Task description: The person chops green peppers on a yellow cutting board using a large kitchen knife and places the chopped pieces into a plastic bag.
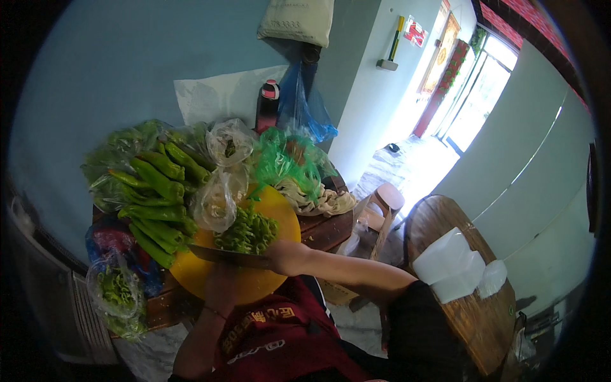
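Note:
My right hand (285,258) is closed around the handle of a kitchen knife (229,257), whose wide blade points left over a round yellow cutting board (286,215). Behind the blade lies a heap of sliced green peppers (248,229) on the board. My left hand (222,281) is at the board's near edge, just below the blade; its fingers are dark and blurred, so whether it holds anything is unclear. Whole long green peppers (160,191) are piled at the board's left, partly overlapping it. A clear plastic bag (215,205) rests against the board's upper left edge.
Clear bags of cut green peppers (117,291) stand at the left. Behind the board are a green plastic bag (286,157), a crumpled cloth (324,198) and a dark bottle (268,105). A wooden table (482,329) at the right bears white plastic packages (448,265).

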Motion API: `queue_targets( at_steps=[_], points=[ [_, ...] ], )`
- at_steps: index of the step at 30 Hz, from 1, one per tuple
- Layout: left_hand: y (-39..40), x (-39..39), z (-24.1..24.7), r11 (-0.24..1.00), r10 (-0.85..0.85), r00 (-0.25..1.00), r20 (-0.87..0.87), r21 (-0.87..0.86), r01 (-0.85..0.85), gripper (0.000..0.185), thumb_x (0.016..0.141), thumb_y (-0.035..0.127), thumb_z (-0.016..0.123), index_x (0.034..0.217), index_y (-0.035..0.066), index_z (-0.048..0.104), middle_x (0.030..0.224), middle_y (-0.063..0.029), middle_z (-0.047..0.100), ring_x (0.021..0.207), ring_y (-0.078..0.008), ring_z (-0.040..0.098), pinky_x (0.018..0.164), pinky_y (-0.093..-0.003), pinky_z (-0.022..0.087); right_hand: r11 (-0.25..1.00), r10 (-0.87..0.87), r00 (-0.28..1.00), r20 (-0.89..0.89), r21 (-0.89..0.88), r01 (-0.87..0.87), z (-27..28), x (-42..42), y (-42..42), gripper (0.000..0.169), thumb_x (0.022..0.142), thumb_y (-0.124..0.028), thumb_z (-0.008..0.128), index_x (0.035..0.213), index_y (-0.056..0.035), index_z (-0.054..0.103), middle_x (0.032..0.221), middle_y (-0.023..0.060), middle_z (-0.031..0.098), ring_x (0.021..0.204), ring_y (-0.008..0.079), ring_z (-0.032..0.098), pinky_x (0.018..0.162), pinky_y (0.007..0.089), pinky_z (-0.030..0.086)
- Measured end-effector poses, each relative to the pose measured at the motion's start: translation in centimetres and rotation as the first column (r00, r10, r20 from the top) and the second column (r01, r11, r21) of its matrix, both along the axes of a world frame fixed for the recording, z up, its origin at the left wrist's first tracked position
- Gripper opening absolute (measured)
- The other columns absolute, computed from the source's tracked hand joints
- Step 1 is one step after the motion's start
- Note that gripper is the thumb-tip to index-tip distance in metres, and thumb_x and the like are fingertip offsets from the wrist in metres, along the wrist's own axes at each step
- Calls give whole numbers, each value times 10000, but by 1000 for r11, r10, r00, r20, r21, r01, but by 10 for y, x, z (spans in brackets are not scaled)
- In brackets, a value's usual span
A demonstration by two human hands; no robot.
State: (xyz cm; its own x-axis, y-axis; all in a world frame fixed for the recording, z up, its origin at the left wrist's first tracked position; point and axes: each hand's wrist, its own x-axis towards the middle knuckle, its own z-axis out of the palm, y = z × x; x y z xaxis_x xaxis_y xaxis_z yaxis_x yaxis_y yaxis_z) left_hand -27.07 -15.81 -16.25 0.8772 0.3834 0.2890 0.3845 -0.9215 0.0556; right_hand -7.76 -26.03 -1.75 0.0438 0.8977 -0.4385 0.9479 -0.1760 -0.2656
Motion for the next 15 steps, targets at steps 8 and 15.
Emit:
queue_targets(
  at_steps=[8,15],
  points=[
    [-11,-8,53,990,-60,991,120,134,44,244,778,105,537,1004,30,591,992,-132,577,1009,-307,522,909,-413,420,979,-174,979,-103,94,183,-24,-18,11,437,938,-410,423,995,-45,657,964,196,649,976,378,599,840,448,480],
    [1,-7,0,992,21,971,239,-129,10,217,783,109,538,988,68,599,982,-118,583,1000,-297,532,875,-389,432,999,-4,1000,-7,-36,4,19,-9,2,416,944,-387,431,1061,-37,623,950,193,646,918,377,609,784,456,493]
  ],
)
